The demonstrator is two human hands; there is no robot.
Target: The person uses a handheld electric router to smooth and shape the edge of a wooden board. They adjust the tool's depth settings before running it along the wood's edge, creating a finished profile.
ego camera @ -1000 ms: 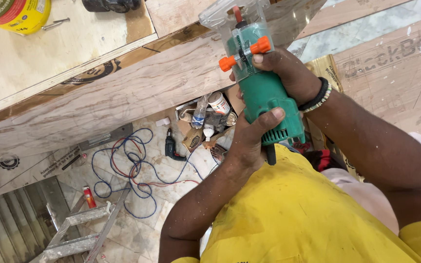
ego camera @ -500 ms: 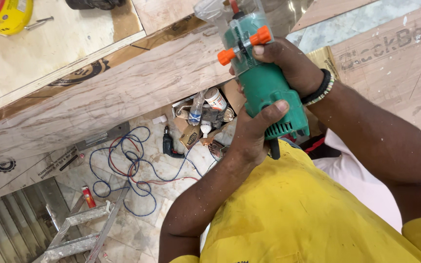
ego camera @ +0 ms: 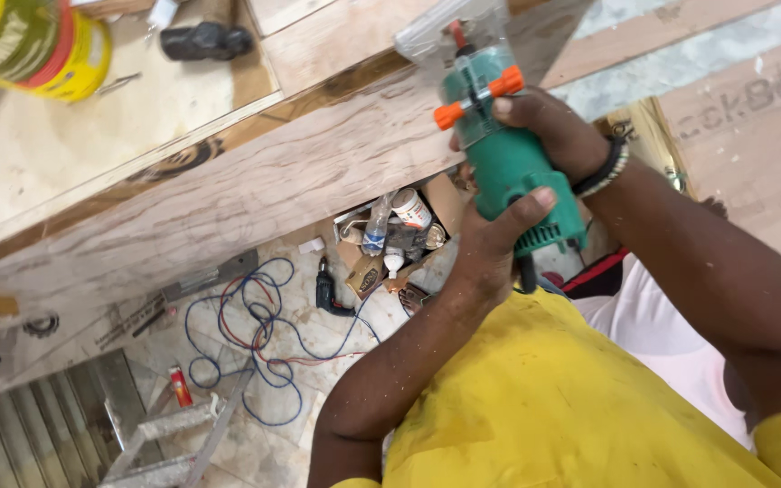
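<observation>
— At the edge of the long wooden board point(ego camera: 228, 203), what are the hands doing?

— Both are wrapped around a green trim router point(ego camera: 503, 154). The left hand point(ego camera: 490, 248) clasps the lower part of its body from below, thumb across the green casing. The right hand point(ego camera: 558, 131) grips it from the far side, fingers closed around the upper body just beside the orange knobs point(ego camera: 481, 98). A beaded band sits on that wrist.

— And where is the router itself?

— Up against the board's edge, tilted, with its clear plastic base point(ego camera: 449, 32) resting at the top of the wood. A black cord leaves its lower end between the two arms.

— What lies on the tabletop point(ego camera: 65, 172) behind the board?

— A yellow can point(ego camera: 33, 45) on its side at the far left corner, and a small dark object point(ego camera: 205, 41) near it; I can't tell what that one is.

— Down below?

— A tiled floor point(ego camera: 282, 434) well beneath the work. A tangle of blue and red cable point(ego camera: 250, 339) lies there, a dark power drill point(ego camera: 327, 294) beside it, and a cardboard box point(ego camera: 390, 239) holding bottles and tubes. A metal stepladder point(ego camera: 174, 434) shows at the lower left, with a small red can point(ego camera: 179, 386) close by.

— Clothing?

— A yellow shirt point(ego camera: 544, 407), dusted with specks.
</observation>
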